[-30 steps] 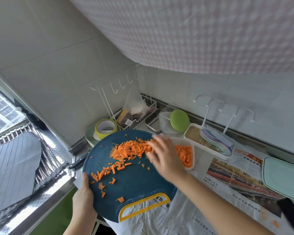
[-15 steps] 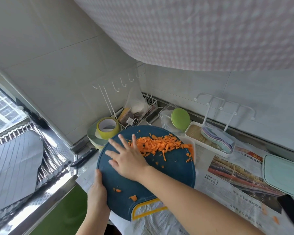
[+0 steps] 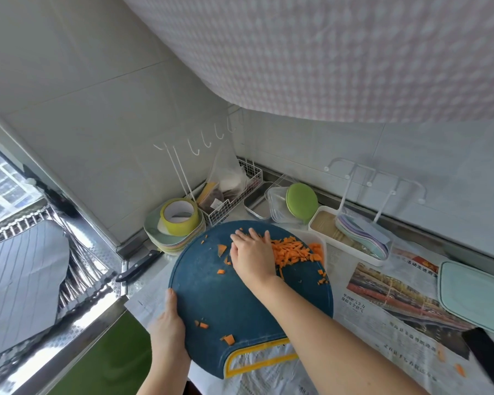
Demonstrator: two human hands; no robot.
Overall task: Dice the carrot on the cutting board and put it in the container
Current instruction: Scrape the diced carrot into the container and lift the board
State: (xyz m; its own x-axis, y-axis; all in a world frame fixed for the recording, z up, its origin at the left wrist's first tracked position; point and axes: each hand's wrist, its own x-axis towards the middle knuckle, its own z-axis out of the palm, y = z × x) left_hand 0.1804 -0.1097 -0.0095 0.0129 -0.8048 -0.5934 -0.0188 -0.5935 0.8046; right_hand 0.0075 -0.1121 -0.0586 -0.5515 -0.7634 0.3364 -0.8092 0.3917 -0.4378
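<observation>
Diced carrot [image 3: 293, 252] heaps at two o'clock on the cutting board [image 3: 240, 297], over the container [image 3: 314, 237]. My right hand [image 3: 251, 259], fingers straight and together, pushes it; my left hand [image 3: 169, 323] grips the rim at eight o'clock. I'd sweep flat, catching strays.

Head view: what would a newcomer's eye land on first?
The heap of diced orange carrot on the far right part of the round dark-blue cutting board, centre frame, with the right hand flat against it beside the white container. The left hand grips the board's near left edge. Behind, a yellow-green tape roll sits on stacked plates.
</observation>
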